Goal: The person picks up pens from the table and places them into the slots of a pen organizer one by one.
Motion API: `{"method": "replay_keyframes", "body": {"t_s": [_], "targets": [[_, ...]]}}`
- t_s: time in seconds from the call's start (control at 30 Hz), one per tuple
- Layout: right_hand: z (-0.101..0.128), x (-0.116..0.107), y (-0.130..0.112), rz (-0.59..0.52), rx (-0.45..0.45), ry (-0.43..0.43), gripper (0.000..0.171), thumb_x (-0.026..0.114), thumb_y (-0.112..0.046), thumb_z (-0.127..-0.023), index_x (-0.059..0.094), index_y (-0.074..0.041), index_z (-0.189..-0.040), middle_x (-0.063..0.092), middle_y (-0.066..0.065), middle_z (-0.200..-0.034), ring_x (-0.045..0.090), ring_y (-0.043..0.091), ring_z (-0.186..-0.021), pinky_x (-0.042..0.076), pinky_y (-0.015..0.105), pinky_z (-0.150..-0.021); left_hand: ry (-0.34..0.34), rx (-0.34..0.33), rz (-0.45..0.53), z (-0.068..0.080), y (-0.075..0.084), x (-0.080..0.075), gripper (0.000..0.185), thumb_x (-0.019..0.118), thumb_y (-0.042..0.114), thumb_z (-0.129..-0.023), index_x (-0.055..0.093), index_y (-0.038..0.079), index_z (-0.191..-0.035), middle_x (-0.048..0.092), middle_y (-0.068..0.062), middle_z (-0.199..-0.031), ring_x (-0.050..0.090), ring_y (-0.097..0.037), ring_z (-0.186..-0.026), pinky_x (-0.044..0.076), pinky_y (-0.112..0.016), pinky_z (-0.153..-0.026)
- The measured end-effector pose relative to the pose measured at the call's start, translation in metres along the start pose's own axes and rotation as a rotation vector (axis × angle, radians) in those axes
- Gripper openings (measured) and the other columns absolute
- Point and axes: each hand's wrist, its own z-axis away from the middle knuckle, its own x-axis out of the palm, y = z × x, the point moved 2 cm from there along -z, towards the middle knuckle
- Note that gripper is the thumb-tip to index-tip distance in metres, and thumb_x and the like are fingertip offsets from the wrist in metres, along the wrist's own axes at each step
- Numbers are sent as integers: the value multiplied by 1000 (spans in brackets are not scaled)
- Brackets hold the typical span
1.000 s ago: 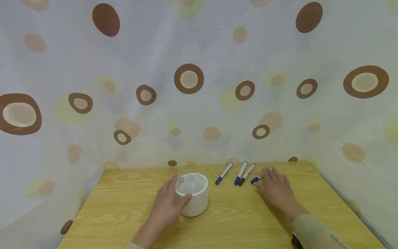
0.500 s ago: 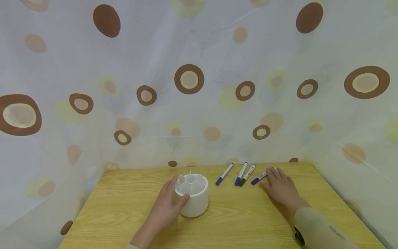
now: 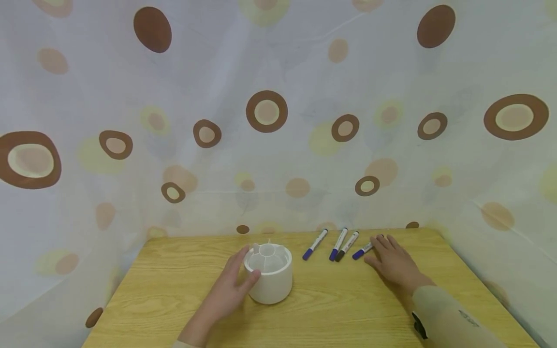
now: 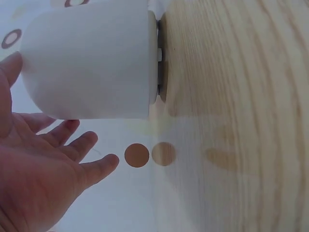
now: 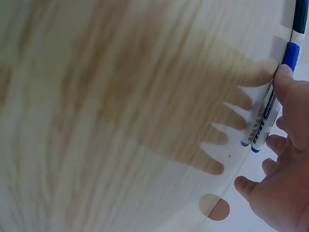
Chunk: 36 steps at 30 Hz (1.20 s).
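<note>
A white round pen holder (image 3: 271, 286) with divided compartments stands on the table. My left hand (image 3: 225, 289) holds its left side, thumb at the near rim and fingers round the far side. In the left wrist view, the holder (image 4: 89, 63) overlaps the fingertips, while the little finger points away from it. At the right, my right hand (image 3: 395, 263) hovers over the far end of a blue-capped marker (image 3: 363, 251), covering part of it. In the right wrist view, the thumb overlaps this marker (image 5: 268, 113) near its cap, and the other fingers stay loosely extended.
Left of the right hand lie another blue-capped marker (image 3: 337, 245), a black-capped marker (image 3: 348, 245) and a further blue-capped marker (image 3: 315, 244). The wooden table (image 3: 322, 314) reaches back to a patterned curtain (image 3: 296, 145), with more curtain on both sides.
The pen holder has turned slightly clockwise seen from above, the left thumb sliding left with it. My right hand has shifted a little right, exposing more of the marker's cap. The markers stay put.
</note>
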Motion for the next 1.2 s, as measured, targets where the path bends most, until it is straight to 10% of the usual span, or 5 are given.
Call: {"method": "replay_keyframes", "body": {"t_s": [0.63,1.2], "targets": [[0,-13,-17,69,-37,76,56,78,-21,-104,60,12,-145,56,40,-145,39,67,-145,38,77,-116,30,-40,125,-8,7,16,107,76,51,-104,13,2,-175,27,-30,-176,31,-56,-158,25,-77,-125],[0,-7,6,-21,-45,44,56,72,-23,-109,56,11,-150,51,39,-149,57,65,-128,54,74,-99,53,-70,111,-10,4,26,114,81,56,-99,15,2,-175,29,-32,-173,40,-57,-152,33,-76,-122]]}}
